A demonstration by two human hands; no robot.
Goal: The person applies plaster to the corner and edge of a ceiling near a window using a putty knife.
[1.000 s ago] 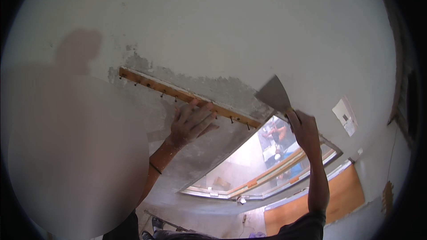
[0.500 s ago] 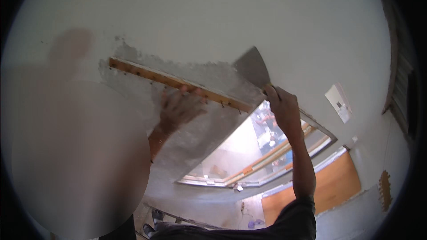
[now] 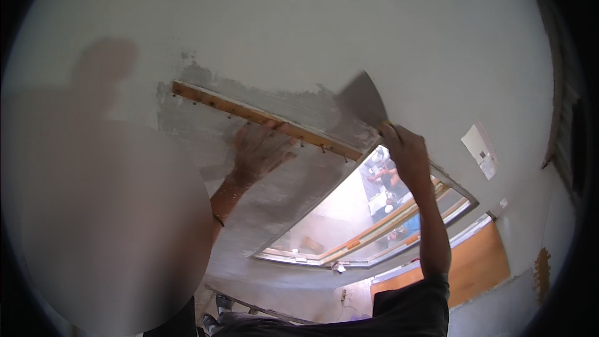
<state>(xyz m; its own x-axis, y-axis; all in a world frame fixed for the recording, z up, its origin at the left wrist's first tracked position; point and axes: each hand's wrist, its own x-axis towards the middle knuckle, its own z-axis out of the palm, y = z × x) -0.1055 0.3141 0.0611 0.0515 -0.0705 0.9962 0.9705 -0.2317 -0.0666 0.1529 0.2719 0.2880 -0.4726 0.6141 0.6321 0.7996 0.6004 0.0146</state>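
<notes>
At left, a shadow (image 3: pixel 107 65) is cast on the wall (image 3: pixel 399 19). To its right, a wooden strip (image 3: pixel 209 100) is set slantwise against the wall, its left end raised and its lower edge studded with nails. By the strip's middle the left hand (image 3: pixel 259 153) is raised, its fingers loosely spread and their tips brought to the lower edge; how firmly they are pressed cannot be told. The left forearm (image 3: pixel 231 196) is angled up and to the right, its near part hidden by a blurred area. Beyond the strip's right end, a scraper (image 3: pixel 363 97) is gripped in the right hand (image 3: pixel 405 150), the fingers closed round its handle and the blade pointed up and leftward; whether the wall is touched cannot be told. The right forearm (image 3: pixel 432 228) is held nearly upright, with the window (image 3: pixel 340 212) partly covered by it.
</notes>
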